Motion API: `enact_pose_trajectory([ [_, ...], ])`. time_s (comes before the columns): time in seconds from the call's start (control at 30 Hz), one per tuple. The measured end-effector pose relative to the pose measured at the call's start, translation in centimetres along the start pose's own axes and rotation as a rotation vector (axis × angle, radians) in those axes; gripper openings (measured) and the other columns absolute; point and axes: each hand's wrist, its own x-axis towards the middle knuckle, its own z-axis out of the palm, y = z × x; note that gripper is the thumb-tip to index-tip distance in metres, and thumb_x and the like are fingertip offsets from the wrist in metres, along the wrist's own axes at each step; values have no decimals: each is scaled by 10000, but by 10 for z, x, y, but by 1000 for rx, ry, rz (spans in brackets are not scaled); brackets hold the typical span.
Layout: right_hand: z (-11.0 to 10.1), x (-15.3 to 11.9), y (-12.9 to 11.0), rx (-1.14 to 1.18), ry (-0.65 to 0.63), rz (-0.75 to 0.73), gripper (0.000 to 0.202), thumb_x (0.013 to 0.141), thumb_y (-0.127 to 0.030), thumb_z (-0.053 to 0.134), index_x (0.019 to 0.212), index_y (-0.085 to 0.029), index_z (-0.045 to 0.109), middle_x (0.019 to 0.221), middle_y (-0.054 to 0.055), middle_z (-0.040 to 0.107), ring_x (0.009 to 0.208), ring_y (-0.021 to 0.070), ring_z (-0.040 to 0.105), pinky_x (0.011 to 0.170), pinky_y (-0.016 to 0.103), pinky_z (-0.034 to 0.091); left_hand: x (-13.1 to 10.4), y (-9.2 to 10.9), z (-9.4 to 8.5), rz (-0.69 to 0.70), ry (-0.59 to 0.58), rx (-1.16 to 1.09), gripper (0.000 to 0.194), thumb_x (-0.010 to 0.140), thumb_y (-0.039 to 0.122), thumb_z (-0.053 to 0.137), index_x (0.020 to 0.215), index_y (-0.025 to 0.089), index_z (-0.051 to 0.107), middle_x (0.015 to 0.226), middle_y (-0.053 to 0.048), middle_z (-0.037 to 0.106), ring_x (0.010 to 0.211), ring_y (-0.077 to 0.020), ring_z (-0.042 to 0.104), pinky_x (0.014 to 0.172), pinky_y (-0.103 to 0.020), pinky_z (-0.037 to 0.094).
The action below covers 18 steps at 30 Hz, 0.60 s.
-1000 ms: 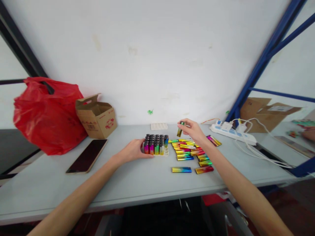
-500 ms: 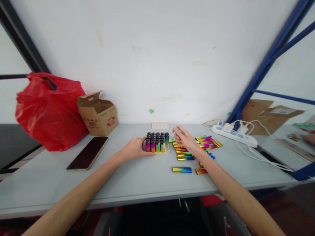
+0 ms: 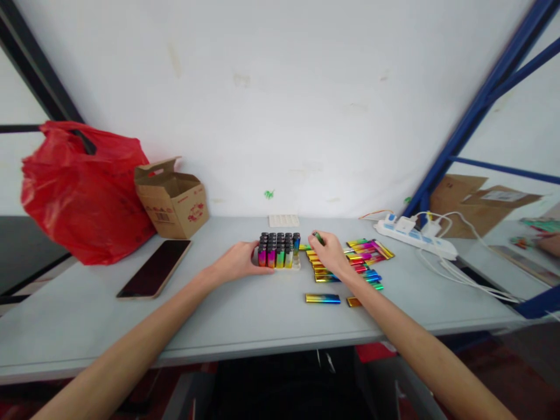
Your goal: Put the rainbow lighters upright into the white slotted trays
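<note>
Lighters (image 3: 276, 252) stand upright in a tray (image 3: 297, 268), nearer the table's (image 3: 245, 315) back edge than its front. The left hand (image 3: 238, 261) clasps the tray's left end between thumb and fingers. Off the tray's right edge, the right hand (image 3: 328, 252) pinches a green piece (image 3: 319, 238), probably another lighter, mostly hidden. Shiny pieces (image 3: 322, 298) lie loose rightward.

Black-topped multicoloured lighters (image 3: 280, 258), white tray (image 3: 297, 265), gold and blue metallic piece (image 3: 322, 298), red bag (image 3: 87, 198), grey table (image 3: 245, 321)
</note>
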Motion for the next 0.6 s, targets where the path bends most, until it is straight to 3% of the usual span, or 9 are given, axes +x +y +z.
enact_pose_trajectory([
  [0.13,-1,-1,1,29,-22,-25,457,1004,-606,461,735,-236,458,644,-35,438,634,156,446,623,285,356,-1,1,0,4,3,-6,674,710,803,715,1004,201,640,776,-13,704,644,-191,586,577,-287,351],
  [0.27,-6,-1,-1,52,-121,-42,444,1055,-628,375,882,-243,512,732,-12,565,640,167,522,631,287,415,-1,1,0,11,3,-18,679,716,798,725,1036,205,646,779,-9,708,641,-194,587,582,-289,363],
  [0.4,-13,-1,-3,-186,-135,-194,476,1060,-614,402,767,-244,457,746,12,572,712,186,533,694,302,412,-1,0,0,10,-1,-20,692,714,804,726,1044,201,644,780,-11,709,647,-197,595,586,-292,378],
  [0.5,-15,-2,-1,-270,-209,-187,486,1064,-601,423,731,-247,423,624,-29,508,609,168,476,655,298,367,-1,-2,1,9,-4,-31,679,718,796,725,1030,199,643,811,-19,721,668,-199,606,590,-290,388],
  [0.6,-15,-2,3,-223,-266,-174,449,1071,-567,445,756,-246,448,639,-25,584,601,165,529,640,287,368,0,-3,2,6,-3,-45,686,705,792,734,1034,197,646,831,-20,728,688,-202,620,597,-286,396],
])
